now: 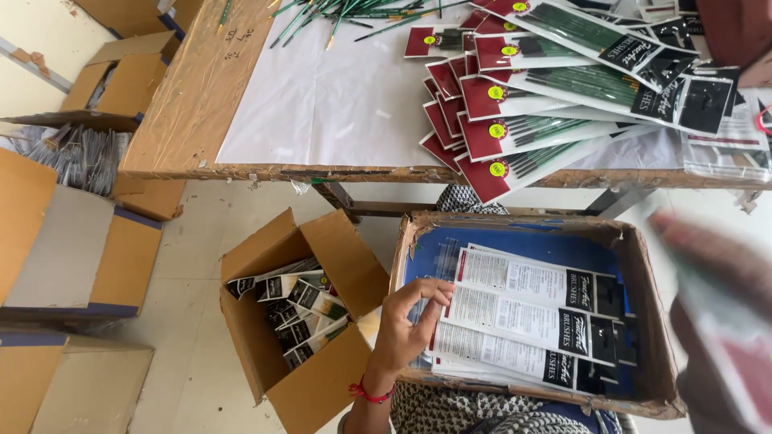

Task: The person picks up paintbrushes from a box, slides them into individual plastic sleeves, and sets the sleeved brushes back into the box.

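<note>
My left hand (406, 325), with a red thread at the wrist, rests its fingertips on the left edge of a stack of flat brush packs (523, 321). The packs lie back side up, white with black ends, in a shallow cardboard tray (647, 321) lined in blue that sits on my lap. My right hand (712, 273) is a blur at the right edge. It seems to hold one more brush pack (736, 362), which shows red and white, just beside the tray's right wall.
A wooden table (193, 104) covered with white paper carries fanned red-carded brush packs (515, 120) and loose green brushes (338, 12). An open carton (322, 386) of packs stands on the floor left of the tray. More cartons (72, 249) are stacked at the far left.
</note>
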